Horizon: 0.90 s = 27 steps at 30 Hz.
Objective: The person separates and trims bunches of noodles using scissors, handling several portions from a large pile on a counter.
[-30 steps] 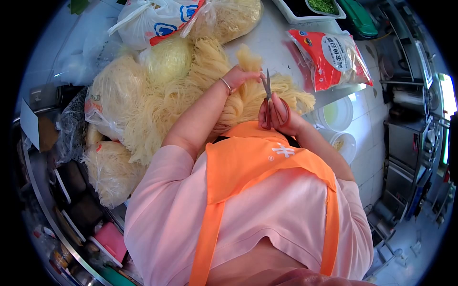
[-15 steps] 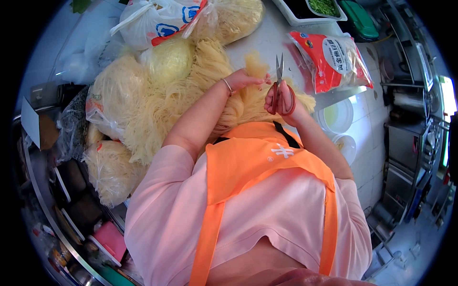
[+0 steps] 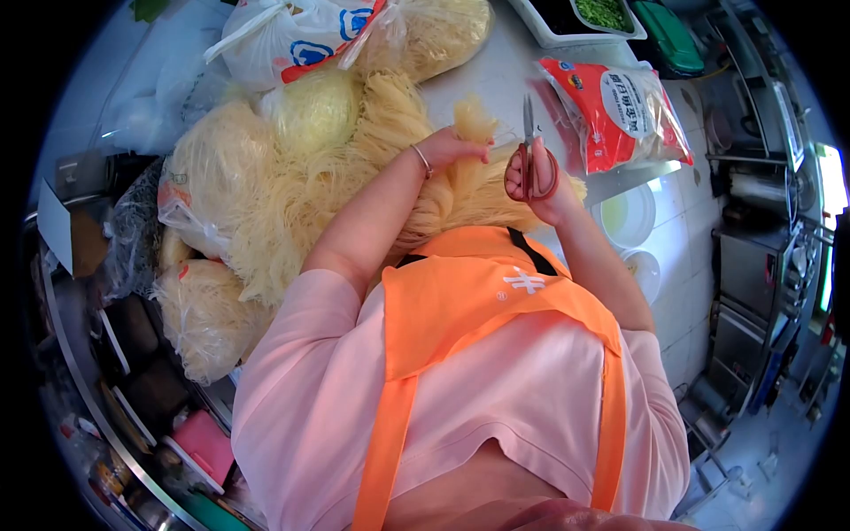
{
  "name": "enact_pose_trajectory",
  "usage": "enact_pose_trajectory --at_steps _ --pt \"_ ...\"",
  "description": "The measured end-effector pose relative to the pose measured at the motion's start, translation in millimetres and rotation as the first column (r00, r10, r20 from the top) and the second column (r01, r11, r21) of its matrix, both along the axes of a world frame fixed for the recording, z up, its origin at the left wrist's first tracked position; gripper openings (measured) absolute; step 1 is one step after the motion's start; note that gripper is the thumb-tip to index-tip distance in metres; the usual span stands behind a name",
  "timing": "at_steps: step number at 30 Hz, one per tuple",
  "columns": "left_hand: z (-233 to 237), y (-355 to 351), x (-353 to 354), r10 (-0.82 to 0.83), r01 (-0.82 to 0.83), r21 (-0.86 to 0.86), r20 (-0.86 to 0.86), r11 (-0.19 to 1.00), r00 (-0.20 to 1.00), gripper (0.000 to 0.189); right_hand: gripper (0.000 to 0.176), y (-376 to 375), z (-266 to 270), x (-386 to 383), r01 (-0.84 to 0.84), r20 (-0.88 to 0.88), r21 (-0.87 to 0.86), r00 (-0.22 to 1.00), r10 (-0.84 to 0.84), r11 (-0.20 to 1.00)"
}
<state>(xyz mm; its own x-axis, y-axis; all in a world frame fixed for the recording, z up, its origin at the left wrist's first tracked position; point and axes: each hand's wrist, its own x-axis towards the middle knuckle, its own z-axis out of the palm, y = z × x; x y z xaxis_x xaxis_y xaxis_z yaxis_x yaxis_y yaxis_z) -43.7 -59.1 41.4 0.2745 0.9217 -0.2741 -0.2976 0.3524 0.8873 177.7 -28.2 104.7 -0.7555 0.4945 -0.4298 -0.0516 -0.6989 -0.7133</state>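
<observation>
Pale yellow dried rice noodles (image 3: 305,190) lie in a big loose heap on the table in front of me. My left hand (image 3: 456,148) is closed around a bundle of noodles (image 3: 474,117), whose end sticks up past the fingers. To its right, my right hand (image 3: 547,184) grips red-handled scissors (image 3: 529,133) with fingers through the loops. The blades point away from me, look nearly closed, and stand apart from the bundle. More noodles (image 3: 505,199) lie beneath and between both hands.
Plastic bags of noodles (image 3: 217,168) stand at the left, with a white bag (image 3: 292,44) behind. A red-and-white packet (image 3: 620,115) lies at the right table edge. Chopped greens fill a tray (image 3: 602,13) at the back. White tubs (image 3: 629,215) stand below on the right.
My left fingers have closed around the noodle bundle. My right hand has moved slightly right with the scissors, whose blades have come together.
</observation>
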Motion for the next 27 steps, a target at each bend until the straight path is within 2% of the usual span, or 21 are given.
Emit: enact_pose_trajectory --at_steps 1,2,3,6,9,14,17,27 --pt "2.1 0.0 0.2 0.007 -0.007 -0.008 0.014 1.000 1.000 0.028 0.058 -3.2 6.3 3.9 -0.026 0.007 0.055 1.000 0.026 0.998" --pt "2.8 -0.2 0.2 0.013 -0.012 -0.018 0.028 1.000 1.000 0.028 0.060 -5.1 16.1 9.3 -0.147 -0.033 0.165 0.987 0.155 0.975" --pt "1.9 -0.7 0.7 0.014 -0.014 -0.019 0.030 1.000 0.999 0.028 0.060 -9.2 22.7 11.7 -0.149 -0.031 0.163 0.987 0.156 0.975" --pt "0.0 -0.8 1.6 0.038 -0.036 -0.031 0.059 0.999 0.998 0.026 0.062 -22.2 26.3 17.2 -0.371 0.021 0.084 0.929 0.370 0.925" --pt "-0.5 -0.8 2.1 0.041 -0.042 0.005 0.108 0.999 0.993 0.025 0.059 -28.0 16.8 17.4 -0.342 0.049 0.000 0.939 0.341 0.940" --pt "3.9 -3.3 1.3 0.059 -0.057 -0.017 0.134 0.998 0.989 0.023 0.057 -25.9 15.6 18.1 -0.299 0.041 0.001 0.954 0.298 0.954" --pt "5.1 -3.0 0.3 0.028 -0.028 -0.005 0.129 1.000 0.991 0.023 0.058 -25.0 15.8 18.4 -0.266 0.092 -0.021 0.959 0.267 0.964" --pt "5.0 -3.4 -1.7 -0.007 0.007 0.001 0.106 1.000 0.994 0.025 0.061 -22.1 16.7 15.9 -0.382 0.130 0.090 0.920 0.369 0.920"
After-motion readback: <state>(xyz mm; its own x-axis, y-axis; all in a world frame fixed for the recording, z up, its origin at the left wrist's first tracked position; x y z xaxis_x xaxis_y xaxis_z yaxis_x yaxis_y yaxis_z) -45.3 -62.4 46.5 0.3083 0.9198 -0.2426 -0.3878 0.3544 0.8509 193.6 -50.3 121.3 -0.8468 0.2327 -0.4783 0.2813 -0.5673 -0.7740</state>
